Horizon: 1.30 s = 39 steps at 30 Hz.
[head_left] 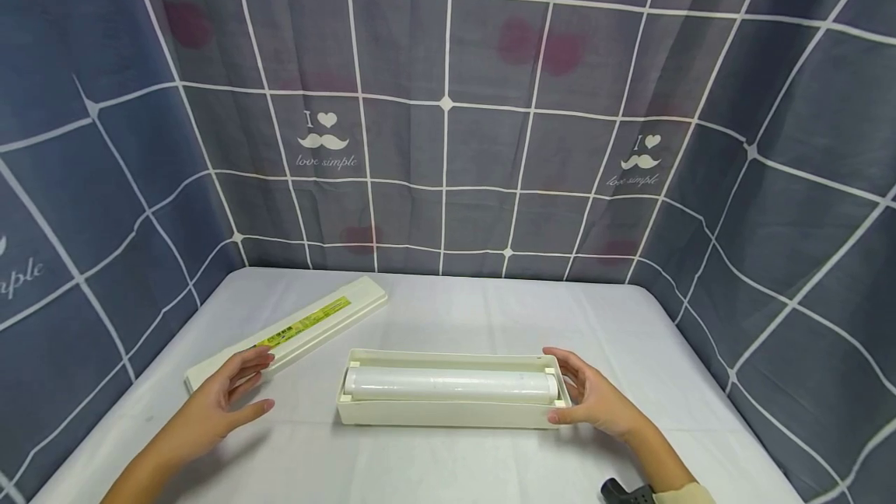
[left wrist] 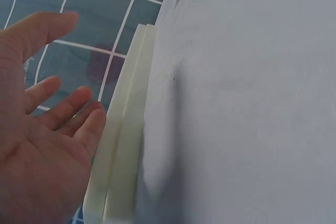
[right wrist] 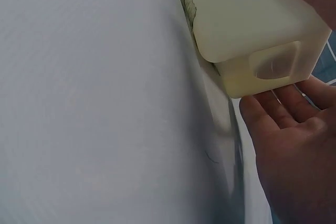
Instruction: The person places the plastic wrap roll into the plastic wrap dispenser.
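Observation:
A long cream plastic wrap dispenser box (head_left: 448,414) lies uncovered on the table, with a glossy white roll (head_left: 451,385) inside it. My right hand (head_left: 595,399) holds the box's right end, thumb at the front corner and fingers round the back corner. In the right wrist view the fingers (right wrist: 260,121) reach the box's end wall (right wrist: 252,80). To the left, a cream lid (head_left: 360,295) with a yellow-green label lies slanted. My left hand (head_left: 213,411) hovers at the lid's near end, fingers spread and thumb apart. In the left wrist view its palm (left wrist: 47,166) holds nothing.
A white cloth (head_left: 504,317) covers the table. Dark grey-blue curtains (head_left: 399,138) with white grid lines stand along the back and both sides. A black strap device (head_left: 626,492) sits at my right wrist near the cuff.

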Each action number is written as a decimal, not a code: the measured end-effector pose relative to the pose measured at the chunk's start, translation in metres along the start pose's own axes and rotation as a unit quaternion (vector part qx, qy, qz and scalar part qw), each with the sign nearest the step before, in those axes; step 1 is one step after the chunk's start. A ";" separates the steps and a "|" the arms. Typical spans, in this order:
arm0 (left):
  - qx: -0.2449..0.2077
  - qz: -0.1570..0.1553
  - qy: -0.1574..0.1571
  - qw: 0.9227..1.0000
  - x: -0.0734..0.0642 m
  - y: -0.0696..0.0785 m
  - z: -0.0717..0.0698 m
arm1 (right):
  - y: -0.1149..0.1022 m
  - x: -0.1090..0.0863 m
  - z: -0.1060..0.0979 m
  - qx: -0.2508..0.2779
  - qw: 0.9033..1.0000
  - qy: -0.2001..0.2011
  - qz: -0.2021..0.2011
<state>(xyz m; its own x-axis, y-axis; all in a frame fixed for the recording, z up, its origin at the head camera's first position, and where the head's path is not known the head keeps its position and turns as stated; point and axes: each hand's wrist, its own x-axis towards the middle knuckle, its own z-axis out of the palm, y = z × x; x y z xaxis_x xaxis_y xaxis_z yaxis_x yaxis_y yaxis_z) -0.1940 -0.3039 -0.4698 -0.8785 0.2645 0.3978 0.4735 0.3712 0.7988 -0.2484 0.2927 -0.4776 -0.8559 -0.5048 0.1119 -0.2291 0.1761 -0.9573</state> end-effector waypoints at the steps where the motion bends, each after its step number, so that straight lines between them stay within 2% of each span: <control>1: 0.002 -0.002 0.002 1.000 -0.001 0.000 -0.001 | 0.000 0.000 0.000 0.002 1.000 0.000 -0.001; 6: 0.010 -0.012 0.011 1.000 -0.005 0.000 -0.010 | 0.001 -0.001 0.001 0.018 1.000 -0.003 -0.009; 13: 0.016 -0.007 0.028 0.999 -0.009 -0.007 -0.019 | 0.003 -0.002 -0.001 0.064 0.998 -0.008 0.015; 17: 0.022 -0.018 0.044 0.999 -0.012 -0.011 -0.025 | 0.004 -0.001 -0.003 0.067 0.998 -0.011 0.018; 24: 0.071 -0.038 0.065 0.995 -0.014 -0.015 -0.039 | 0.005 -0.001 -0.002 0.068 0.997 -0.007 0.023; 31: 0.103 -0.027 0.080 0.991 -0.013 -0.022 -0.052 | 0.005 -0.002 -0.002 0.074 0.997 -0.007 0.016; 36: 0.117 -0.036 0.077 0.989 -0.013 -0.026 -0.060 | 0.006 -0.002 -0.002 0.078 0.997 -0.009 0.013; 39: 0.123 -0.028 0.078 0.989 -0.012 -0.029 -0.064 | 0.007 -0.002 -0.003 0.078 0.997 -0.010 0.014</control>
<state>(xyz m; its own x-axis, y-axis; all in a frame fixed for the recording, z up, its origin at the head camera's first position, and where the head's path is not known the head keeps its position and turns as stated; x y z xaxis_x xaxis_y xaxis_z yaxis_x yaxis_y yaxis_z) -0.2011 -0.3743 -0.4687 -0.8941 0.1040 0.4357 0.4078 0.5911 0.6959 -0.2499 0.2969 -0.4838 -0.8513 -0.5184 0.0802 -0.1284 0.0575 -0.9901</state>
